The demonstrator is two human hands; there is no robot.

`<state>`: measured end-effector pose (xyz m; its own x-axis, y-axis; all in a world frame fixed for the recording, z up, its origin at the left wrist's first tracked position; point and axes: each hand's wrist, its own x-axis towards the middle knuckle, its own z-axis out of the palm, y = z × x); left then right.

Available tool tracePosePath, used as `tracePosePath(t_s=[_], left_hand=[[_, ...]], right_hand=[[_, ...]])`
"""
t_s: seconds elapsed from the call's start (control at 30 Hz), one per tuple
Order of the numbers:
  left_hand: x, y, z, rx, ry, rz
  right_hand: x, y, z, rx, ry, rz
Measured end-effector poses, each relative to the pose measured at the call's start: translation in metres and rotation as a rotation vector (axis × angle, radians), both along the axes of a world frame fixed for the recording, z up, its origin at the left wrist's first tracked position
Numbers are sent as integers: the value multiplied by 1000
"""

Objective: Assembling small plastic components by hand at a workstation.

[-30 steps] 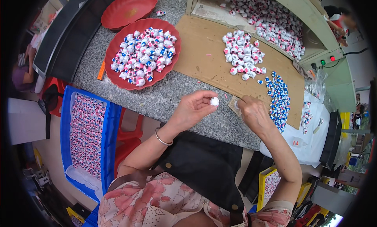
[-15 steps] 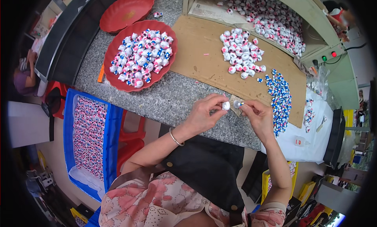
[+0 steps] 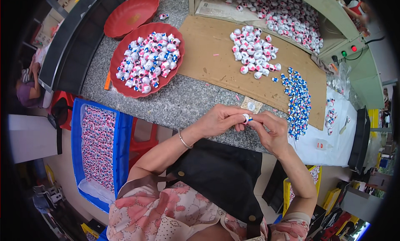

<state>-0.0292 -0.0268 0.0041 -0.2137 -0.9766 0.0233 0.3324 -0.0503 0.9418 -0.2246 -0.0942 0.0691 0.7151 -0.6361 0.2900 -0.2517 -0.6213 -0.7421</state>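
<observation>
My left hand (image 3: pixel 219 120) and my right hand (image 3: pixel 271 130) meet at the near edge of the granite counter (image 3: pixel 183 103), both pinching one small white round piece (image 3: pixel 246 117) with a blue spot. Just beyond the fingers lies a small square pad (image 3: pixel 251 105) on the counter. On the brown cardboard sheet (image 3: pixel 216 62) sit a heap of white pieces (image 3: pixel 253 53) and a band of small blue pieces (image 3: pixel 296 101). A red tray (image 3: pixel 125 80) to the left holds several finished white, red and blue pieces.
An empty red tray (image 3: pixel 133 14) lies behind the full one. A blue crate (image 3: pixel 118 157) of pieces stands on the floor at left. A wooden box (image 3: pixel 287 16) at the back holds many more. A small glue bottle (image 3: pixel 321 145) lies on the white sheet at right.
My hands came together: a second ago the left held the white piece apart from the right; now both grip it, a little farther right.
</observation>
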Motion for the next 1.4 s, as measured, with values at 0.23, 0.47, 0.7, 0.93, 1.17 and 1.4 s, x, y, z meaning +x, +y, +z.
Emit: tracePosePath(t_s=[0.23, 0.47, 0.7, 0.93, 1.17, 1.4], left_hand=[[-19, 1, 1, 105, 22, 60], [58, 16, 30, -257, -662, 553], [115, 32, 102, -525, -1246, 992], [45, 75, 195, -1151, 208, 471], [50, 86, 220, -1265, 145, 414], [63, 100, 221, -1348, 86, 560]], right_hand=[[3, 15, -23, 162, -49, -174], [-66, -23, -22, -309, 123, -400], [-101, -62, -37, -443, 454, -356], [-94, -57, -39, -611, 595, -311], [-96, -56, -51, -721, 643, -314], [-91, -59, -42, -501, 506, -284]])
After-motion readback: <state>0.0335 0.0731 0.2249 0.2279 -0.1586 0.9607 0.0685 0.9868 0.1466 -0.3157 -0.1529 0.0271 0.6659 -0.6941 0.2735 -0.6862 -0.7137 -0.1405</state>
